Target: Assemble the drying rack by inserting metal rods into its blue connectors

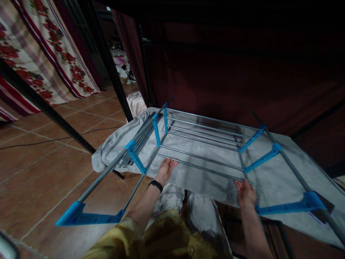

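Note:
A folding drying rack (205,138) of grey metal rods and blue plastic joints lies flat on a grey blanket (272,180). My left hand (166,169) is closed around the nearest rod at its left end. My right hand (245,193) grips the same rod near the right blue joint. A black band sits on my left wrist. Folded rods are bundled at the rack's left side (140,138).
The blanket covers a low bed beneath a dark upper bunk. A black slanted frame post (54,115) stands left. Brown floor tiles (40,180) spread to the left, with a floral curtain (40,54) behind. A blue foot of the rack (78,216) overhangs the floor.

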A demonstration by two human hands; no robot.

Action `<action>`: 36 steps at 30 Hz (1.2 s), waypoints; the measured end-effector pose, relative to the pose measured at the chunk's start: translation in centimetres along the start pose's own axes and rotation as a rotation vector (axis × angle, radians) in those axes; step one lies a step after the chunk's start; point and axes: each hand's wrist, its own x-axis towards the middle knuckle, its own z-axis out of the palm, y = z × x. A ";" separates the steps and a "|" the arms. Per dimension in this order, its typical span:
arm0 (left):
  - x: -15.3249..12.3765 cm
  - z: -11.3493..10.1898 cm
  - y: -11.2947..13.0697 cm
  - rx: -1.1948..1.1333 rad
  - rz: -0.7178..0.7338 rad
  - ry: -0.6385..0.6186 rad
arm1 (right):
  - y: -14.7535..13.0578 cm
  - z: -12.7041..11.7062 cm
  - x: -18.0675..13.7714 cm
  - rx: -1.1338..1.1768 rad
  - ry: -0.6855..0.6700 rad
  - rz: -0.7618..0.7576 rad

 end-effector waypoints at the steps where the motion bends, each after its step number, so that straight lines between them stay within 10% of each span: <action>1: 0.0 0.0 0.0 0.003 0.001 -0.003 | 0.0 -0.1 0.0 0.005 -0.009 0.006; 36: 0.0 0.0 0.1 -0.011 -0.013 0.006 | -0.4 0.7 -0.9 -0.021 -0.015 -0.058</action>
